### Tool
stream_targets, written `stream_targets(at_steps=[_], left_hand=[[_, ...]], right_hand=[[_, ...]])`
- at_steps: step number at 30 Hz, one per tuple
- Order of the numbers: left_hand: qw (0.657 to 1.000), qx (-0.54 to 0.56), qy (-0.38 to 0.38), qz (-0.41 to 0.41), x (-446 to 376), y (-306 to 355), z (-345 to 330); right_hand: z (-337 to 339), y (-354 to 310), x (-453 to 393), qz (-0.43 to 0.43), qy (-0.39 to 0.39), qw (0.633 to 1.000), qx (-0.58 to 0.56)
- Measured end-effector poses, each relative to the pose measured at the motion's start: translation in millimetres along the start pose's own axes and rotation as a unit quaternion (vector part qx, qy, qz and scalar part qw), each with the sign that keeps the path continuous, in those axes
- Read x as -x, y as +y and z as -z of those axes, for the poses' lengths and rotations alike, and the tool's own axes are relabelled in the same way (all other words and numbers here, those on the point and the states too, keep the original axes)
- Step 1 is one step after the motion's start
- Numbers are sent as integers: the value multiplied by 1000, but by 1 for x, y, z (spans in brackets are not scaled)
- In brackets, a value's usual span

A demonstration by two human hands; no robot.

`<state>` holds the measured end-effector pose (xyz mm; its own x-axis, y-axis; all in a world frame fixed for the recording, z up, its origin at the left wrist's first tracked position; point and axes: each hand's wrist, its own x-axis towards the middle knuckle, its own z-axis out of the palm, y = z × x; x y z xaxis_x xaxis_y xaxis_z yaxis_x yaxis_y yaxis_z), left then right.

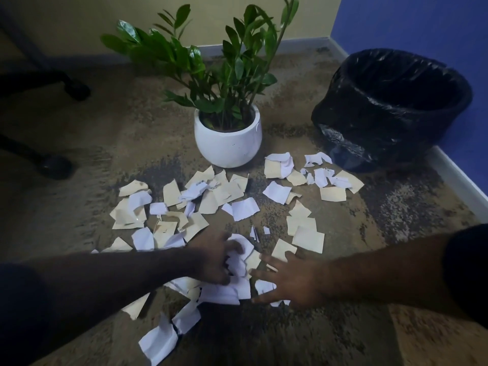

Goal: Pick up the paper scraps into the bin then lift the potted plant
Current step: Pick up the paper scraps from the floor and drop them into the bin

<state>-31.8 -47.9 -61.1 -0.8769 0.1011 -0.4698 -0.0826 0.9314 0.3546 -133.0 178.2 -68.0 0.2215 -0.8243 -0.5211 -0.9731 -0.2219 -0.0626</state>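
Observation:
Several white and cream paper scraps (211,196) lie scattered over the carpet in front of a potted plant (228,138) in a round white pot. A bin (390,107) lined with a black bag stands at the right, by the wall. My left hand (214,257) curls its fingers around crumpled white scraps (241,256) near the middle. My right hand (293,281) lies flat, fingers spread, on scraps just right of it. Both hands sit well in front of the pot.
Black chair legs with castors (56,165) stand at the far left. A white skirting board (462,186) runs along the blue wall at the right. Patterned brown carpet (356,326) covers the floor.

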Motion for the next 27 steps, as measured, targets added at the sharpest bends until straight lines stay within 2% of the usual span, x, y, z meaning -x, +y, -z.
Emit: stream_targets(at_steps=[2,4,9,11,13,17,21,24,27], left_hand=[[996,-41,-79,-6,1,2,-5],[992,-65,-103,-21,4,6,-11],[989,-108,-37,-89,-3,12,-28],[989,-121,-24,-86,-8,16,-32],[993,-79,-11,-90,-13,17,-34],[995,91,-16,-27,-10,19,-11],[990,114,78,-22,-15,14,3],[986,120,115,-2,-16,13,15],[982,130,136,5,-20,10,20]], right_hand=[[-2,4,1,9,2,1000,-4],[-3,8,4,16,20,1000,-6],[-4,20,12,-1,55,997,-53],[-1,25,15,-18,66,993,-93],[3,30,20,-41,77,984,-155],[13,48,30,-114,133,931,-321],[20,75,38,-223,179,871,-399],[16,96,50,-288,176,844,-417],[7,107,59,-332,107,862,-369]])
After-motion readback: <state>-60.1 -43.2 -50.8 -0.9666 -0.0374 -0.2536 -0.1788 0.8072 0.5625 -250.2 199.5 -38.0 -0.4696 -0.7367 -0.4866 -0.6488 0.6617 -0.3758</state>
